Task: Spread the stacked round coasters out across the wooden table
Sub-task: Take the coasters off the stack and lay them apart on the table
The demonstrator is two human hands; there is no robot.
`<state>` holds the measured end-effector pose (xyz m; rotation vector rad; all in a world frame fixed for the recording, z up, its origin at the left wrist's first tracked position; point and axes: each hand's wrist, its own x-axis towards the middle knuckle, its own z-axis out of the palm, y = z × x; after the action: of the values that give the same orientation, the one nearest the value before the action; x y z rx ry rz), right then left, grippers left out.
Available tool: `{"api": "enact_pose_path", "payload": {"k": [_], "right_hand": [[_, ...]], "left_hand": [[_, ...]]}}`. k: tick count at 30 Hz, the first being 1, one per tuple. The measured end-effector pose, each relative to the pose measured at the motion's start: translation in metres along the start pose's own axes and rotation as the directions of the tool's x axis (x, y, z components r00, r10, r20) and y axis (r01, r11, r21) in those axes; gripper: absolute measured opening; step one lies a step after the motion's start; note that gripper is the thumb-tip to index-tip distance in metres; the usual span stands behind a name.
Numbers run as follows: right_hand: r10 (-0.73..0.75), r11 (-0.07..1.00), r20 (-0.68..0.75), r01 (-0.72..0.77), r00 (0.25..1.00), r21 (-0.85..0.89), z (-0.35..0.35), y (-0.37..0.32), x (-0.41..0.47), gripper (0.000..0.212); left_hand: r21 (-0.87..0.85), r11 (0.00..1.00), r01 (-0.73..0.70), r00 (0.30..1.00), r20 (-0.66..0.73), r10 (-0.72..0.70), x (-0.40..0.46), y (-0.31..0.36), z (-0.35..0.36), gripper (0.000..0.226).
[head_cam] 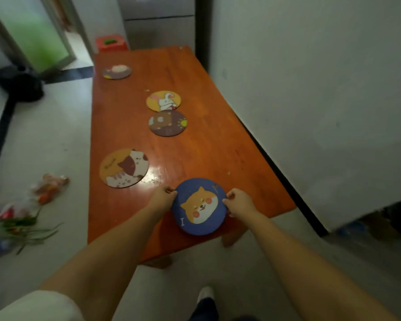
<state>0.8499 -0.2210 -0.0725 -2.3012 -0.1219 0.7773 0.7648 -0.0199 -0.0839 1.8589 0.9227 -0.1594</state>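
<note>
A blue round coaster with an orange dog face (pixel 199 206) is at the near end of the wooden table (pixel 208 147). My left hand (pixel 163 198) pinches its left rim and my right hand (pixel 239 202) pinches its right rim. Whether it rests on the table or is lifted slightly, I cannot tell. Further out lie a cat coaster (pixel 123 167) near the left edge, a brown bear coaster (pixel 167 123) in the middle, a yellow rabbit coaster (pixel 163 101) just beyond it, and a grey coaster (pixel 117 71) far left.
A white wall (pixel 310 89) runs along the table's right side. On the floor to the left lie plastic bags with vegetables (pixel 21 216). A red stool (pixel 111 43) stands past the table's far end, and a dark bag (pixel 21 82) sits on the floor far left.
</note>
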Motion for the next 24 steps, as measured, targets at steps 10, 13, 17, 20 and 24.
{"api": "enact_pose_path", "payload": {"k": [10,13,17,20,24], "right_hand": [[-0.056,0.957,0.113,0.085,0.992,-0.277,0.014,-0.013,0.053,0.038],[-0.042,0.924,0.137,0.091,0.99,-0.372,0.017,-0.008,0.064,0.04],[-0.045,0.889,0.184,0.123,0.982,-0.442,0.016,-0.011,0.073,0.02],[-0.037,0.911,0.159,0.099,0.987,-0.401,0.005,-0.019,0.079,0.044],[-0.061,0.935,0.06,0.078,0.996,-0.347,-0.028,-0.031,0.085,0.044]], "left_hand": [[0.18,0.983,0.041,0.994,-0.106,-0.022,0.038,-0.007,0.003,0.029],[0.266,0.963,0.05,0.993,-0.115,-0.02,0.041,-0.014,0.009,0.033],[0.445,0.896,0.005,0.986,-0.152,0.07,0.041,-0.016,0.014,0.017],[0.409,0.912,0.02,0.981,-0.183,0.06,0.045,-0.005,0.009,0.016],[0.342,0.939,-0.028,0.974,-0.201,0.102,0.055,0.027,-0.002,0.018]]}}
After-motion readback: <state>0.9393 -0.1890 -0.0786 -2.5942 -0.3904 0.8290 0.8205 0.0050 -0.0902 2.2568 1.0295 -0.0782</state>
